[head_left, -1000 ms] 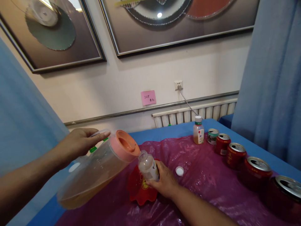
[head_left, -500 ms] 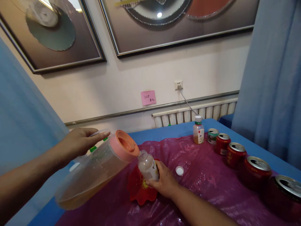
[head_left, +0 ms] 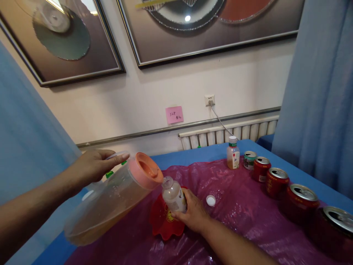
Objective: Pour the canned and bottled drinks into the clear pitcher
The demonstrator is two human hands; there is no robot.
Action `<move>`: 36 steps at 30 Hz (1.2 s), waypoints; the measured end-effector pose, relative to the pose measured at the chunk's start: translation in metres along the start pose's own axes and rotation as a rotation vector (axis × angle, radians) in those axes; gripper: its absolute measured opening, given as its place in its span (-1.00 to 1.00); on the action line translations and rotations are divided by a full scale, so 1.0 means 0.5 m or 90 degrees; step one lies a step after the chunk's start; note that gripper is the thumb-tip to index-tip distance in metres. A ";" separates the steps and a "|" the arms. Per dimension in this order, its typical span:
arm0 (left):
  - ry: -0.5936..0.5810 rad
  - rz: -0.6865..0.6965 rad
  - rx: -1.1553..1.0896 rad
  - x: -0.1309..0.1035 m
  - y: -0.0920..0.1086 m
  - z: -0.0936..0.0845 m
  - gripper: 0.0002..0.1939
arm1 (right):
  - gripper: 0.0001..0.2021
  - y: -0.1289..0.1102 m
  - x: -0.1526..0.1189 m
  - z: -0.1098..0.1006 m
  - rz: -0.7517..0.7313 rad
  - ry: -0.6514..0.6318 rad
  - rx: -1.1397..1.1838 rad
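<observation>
My left hand is closed round the handle of a clear plastic pitcher with an orange-pink lid. The pitcher is tilted to the right, and amber liquid lies along its lower side. Its lid edge meets the mouth of a small clear bottle, which leans a little to the left. Fingers of my right hand wrap round that bottle. Beneath the bottle sits a red scalloped dish with a yellow design. A white cap lies to the right of my right hand.
A capped bottle with amber liquid stands at the back right. Beside it, a green can and several red cans run along the right side. Purple plastic sheeting covers much of the blue table.
Both hands, the pitcher and the bottle keep almost the same positions. The view has shifted very slightly.
</observation>
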State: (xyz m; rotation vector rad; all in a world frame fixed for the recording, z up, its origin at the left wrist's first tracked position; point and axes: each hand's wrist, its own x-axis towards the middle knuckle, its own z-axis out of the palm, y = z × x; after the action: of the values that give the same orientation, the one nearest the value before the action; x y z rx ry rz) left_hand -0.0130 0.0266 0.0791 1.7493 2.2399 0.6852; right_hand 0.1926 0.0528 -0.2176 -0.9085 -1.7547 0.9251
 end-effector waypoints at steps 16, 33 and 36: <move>0.012 0.021 0.016 -0.010 0.009 0.000 -0.44 | -0.29 -0.009 -0.001 -0.006 0.006 -0.001 -0.008; 0.010 0.010 0.008 -0.019 0.018 -0.001 -0.45 | -0.27 -0.009 -0.001 -0.007 0.007 -0.002 -0.007; 0.014 0.014 0.013 -0.019 0.018 -0.002 -0.44 | -0.27 -0.009 -0.002 -0.008 0.004 -0.002 -0.013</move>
State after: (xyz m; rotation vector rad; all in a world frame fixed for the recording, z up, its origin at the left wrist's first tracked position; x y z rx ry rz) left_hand -0.0032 0.0189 0.0832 1.7873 2.2532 0.6905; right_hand 0.1957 0.0507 -0.2129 -0.9271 -1.7683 0.9153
